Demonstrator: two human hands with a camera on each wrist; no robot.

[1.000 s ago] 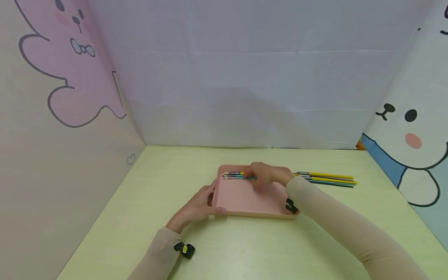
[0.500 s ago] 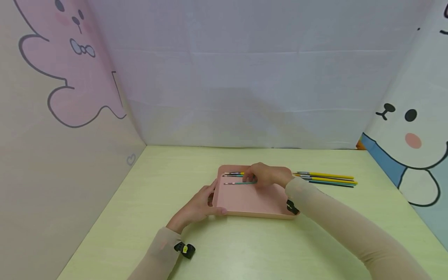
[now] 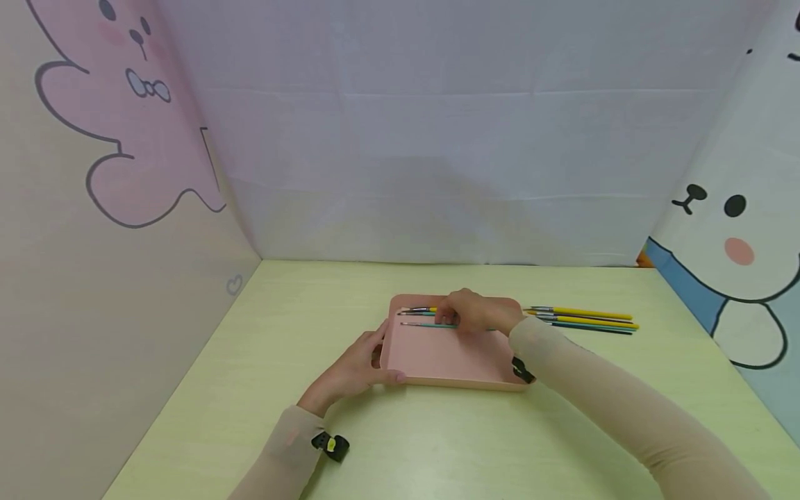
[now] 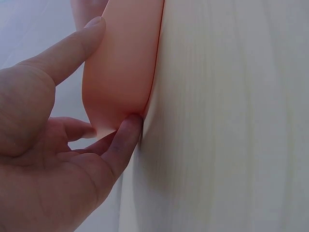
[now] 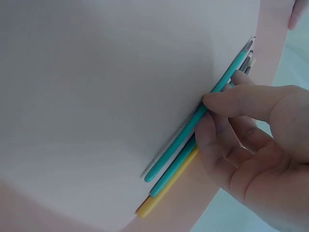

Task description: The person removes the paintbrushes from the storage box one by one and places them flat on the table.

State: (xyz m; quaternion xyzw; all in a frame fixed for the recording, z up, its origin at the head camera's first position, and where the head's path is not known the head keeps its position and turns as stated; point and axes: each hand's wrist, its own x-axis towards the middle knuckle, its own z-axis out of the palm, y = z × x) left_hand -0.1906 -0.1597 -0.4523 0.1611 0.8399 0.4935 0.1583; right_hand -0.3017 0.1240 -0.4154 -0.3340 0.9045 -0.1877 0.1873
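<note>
A shallow pink tray (image 3: 450,361) lies on the table. My left hand (image 3: 353,364) holds its near left corner, thumb along the front wall and the other fingers at the left side; in the left wrist view the thumb presses one wall (image 4: 123,58) and fingertips meet the corner. Inside the tray, my right hand (image 3: 471,312) pinches a thin teal paintbrush (image 5: 174,151) between thumb and fingers. Beside it, along the tray's far side, lie a second teal paintbrush (image 5: 171,171) and a yellow one (image 5: 166,186), partly covered by the hand.
Several more paintbrushes (image 3: 587,319), yellow, teal and dark, lie on the table right of the tray, their bristle ends near the right sleeve (image 3: 544,340). A pale curtain (image 3: 437,173) stands behind the table, with printed side panels left and right.
The pinched teal paintbrush has come away from the others toward the near side, then shifted slightly back toward them. My left hand and the tray have stayed put.
</note>
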